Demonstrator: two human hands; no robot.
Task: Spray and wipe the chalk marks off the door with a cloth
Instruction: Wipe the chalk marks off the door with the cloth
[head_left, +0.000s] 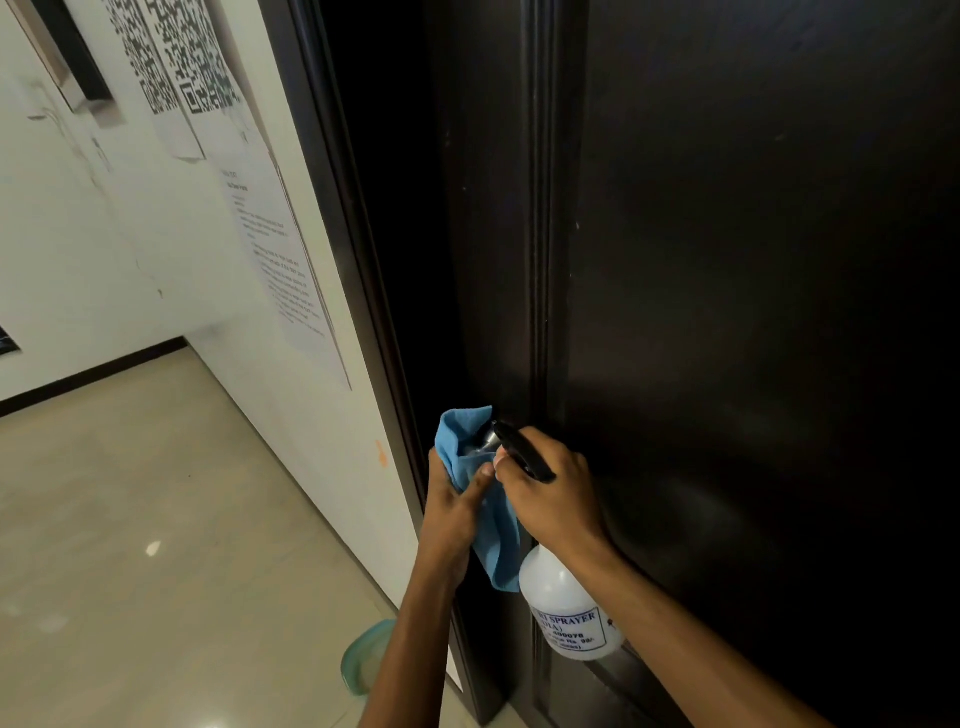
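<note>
Against the dark door (727, 260), chalk marks too faint to make out. My left hand (452, 509) grips the cloth (467, 452), half hiding a metal handle (485, 439); my right hand (550, 499) wraps the sprayer (566, 613) neck. Papers (270, 234) on wall, teal object (363, 654) cut off behind forearm.

Both my hands are low at the edge of the dark door (727, 260).

My left hand (452, 512) grips a blue cloth (491, 525) against the door's edge; my right hand (550, 499) holds a white spray bottle (563, 613) by its black trigger head (519, 449), nozzle at the cloth. Printed sheets with QR codes (176, 57) hang on the white wall (78, 234) to the left, above a beige tiled floor (156, 519).
</note>
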